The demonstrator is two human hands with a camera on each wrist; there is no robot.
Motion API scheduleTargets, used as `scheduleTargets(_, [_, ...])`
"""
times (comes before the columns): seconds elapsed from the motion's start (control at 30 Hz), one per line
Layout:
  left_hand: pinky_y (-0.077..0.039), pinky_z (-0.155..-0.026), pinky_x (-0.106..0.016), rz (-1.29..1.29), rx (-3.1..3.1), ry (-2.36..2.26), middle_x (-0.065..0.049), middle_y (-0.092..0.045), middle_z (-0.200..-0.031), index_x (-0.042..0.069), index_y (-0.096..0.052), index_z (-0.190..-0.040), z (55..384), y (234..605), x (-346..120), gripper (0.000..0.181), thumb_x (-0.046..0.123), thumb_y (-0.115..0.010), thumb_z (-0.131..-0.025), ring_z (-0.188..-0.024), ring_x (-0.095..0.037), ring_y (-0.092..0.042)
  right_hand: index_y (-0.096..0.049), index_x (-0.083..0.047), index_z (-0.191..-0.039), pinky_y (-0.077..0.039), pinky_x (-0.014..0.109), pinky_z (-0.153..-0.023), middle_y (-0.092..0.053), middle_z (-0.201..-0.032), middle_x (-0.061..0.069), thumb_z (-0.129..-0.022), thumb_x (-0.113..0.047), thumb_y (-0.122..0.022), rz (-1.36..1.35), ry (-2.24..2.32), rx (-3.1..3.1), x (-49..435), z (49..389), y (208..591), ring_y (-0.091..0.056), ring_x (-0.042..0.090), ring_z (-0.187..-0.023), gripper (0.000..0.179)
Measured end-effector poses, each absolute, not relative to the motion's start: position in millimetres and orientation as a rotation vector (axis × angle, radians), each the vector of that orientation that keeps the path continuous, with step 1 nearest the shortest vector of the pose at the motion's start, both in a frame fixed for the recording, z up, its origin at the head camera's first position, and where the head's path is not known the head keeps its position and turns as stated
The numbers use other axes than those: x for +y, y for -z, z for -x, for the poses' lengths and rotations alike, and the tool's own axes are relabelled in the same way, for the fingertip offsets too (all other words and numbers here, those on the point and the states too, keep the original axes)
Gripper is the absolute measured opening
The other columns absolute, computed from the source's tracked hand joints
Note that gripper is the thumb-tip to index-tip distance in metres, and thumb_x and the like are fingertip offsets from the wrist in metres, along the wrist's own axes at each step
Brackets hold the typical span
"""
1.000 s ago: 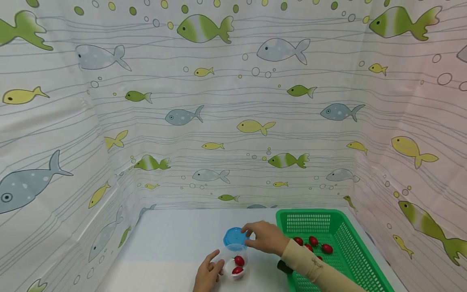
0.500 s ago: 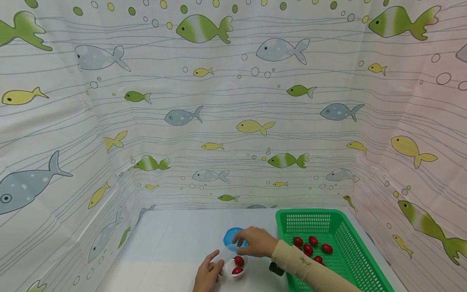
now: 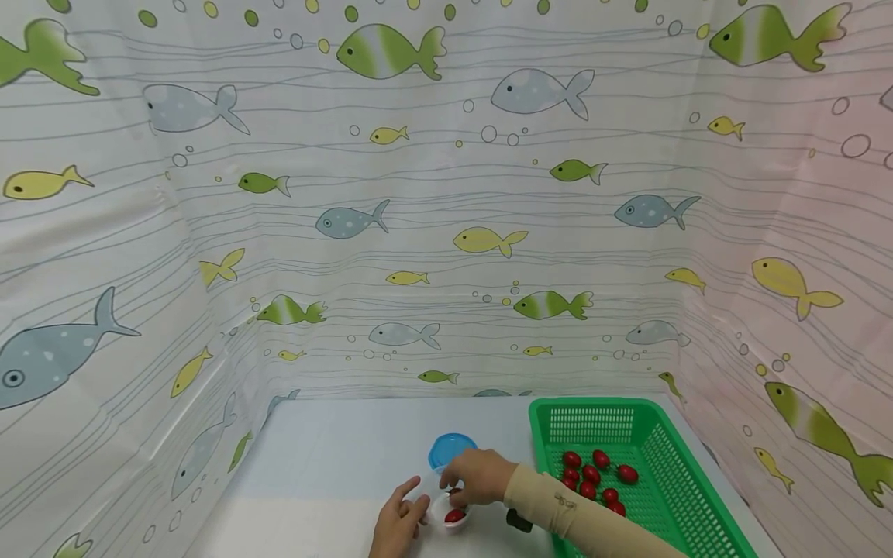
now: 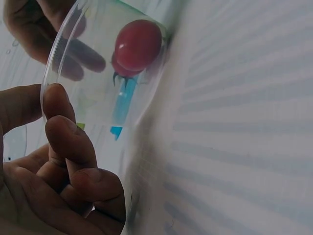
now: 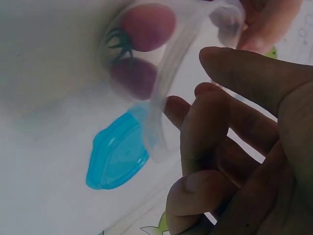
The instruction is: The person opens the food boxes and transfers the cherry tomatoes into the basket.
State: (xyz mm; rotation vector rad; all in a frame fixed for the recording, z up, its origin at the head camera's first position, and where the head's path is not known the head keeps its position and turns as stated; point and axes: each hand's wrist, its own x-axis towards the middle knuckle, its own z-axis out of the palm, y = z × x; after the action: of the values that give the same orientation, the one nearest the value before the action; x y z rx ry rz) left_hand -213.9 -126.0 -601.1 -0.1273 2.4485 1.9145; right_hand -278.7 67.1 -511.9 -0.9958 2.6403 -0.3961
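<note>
A clear plastic cup stands on the white table with two cherry tomatoes inside. One tomato shows plainly in the head view; the other is mostly covered by the right hand there. In the right wrist view both tomatoes appear through the cup's wall, with a green stem between them. My left hand holds the cup's rim at its left side, its other fingers curled below. My right hand is at the cup's mouth, thumb and fingers apart with nothing between them. A blue lid lies just behind the cup.
A green perforated basket stands at the right, with several more cherry tomatoes lying in its left part. The right forearm passes over the basket's near-left edge. Fish-patterned sheeting encloses the back and both sides of the table.
My right hand has moved from over the blue lid toward me to the cup's mouth, now covering part of one tomato. My left hand and the cup have stayed put.
</note>
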Motion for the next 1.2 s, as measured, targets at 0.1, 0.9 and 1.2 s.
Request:
scheduleTargets(0.1, [-0.046, -0.058, -0.029, 0.132, 2.443, -1.916, -0.002, -0.062, -0.07, -0.007, -0.047, -0.143, 214, 600, -126, 0.063, 0.033, -0.067, -0.099, -0.059, -0.015, -0.052, -0.079, -0.023, -0.11, -0.053, 0.03, -0.075, -0.072, -0.095, -0.017, -0.089, -0.026, -0.08, 1.019, 0.338, 2.661, 66, 278, 516, -0.063, 0.001, -0.085, 0.022])
scheduleTargets(0.9, [-0.046, -0.059, -0.028, 0.086, 2.445, -1.926, -0.001, -0.062, -0.069, -0.008, -0.047, -0.144, 213, 598, -126, 0.062, 0.031, -0.067, -0.099, -0.058, -0.013, -0.052, -0.081, -0.022, -0.089, -0.047, 0.026, -0.064, -0.058, -0.066, -0.016, -0.08, -0.016, -0.087, 1.025, 0.142, 2.764, 58, 274, 527, -0.051, 0.003, -0.063, 0.012])
scheduleTargets(1.2, [-0.046, -0.059, -0.03, 0.107, 2.447, -1.889, -0.001, -0.062, -0.07, -0.007, -0.047, -0.144, 213, 597, -126, 0.061, 0.031, -0.066, -0.1, -0.06, -0.016, -0.053, -0.081, -0.021, -0.09, -0.046, 0.023, -0.062, -0.058, -0.066, -0.016, -0.08, -0.019, -0.087, 1.064, 0.146, 2.757, 57, 273, 526, -0.051, 0.002, -0.062, 0.012])
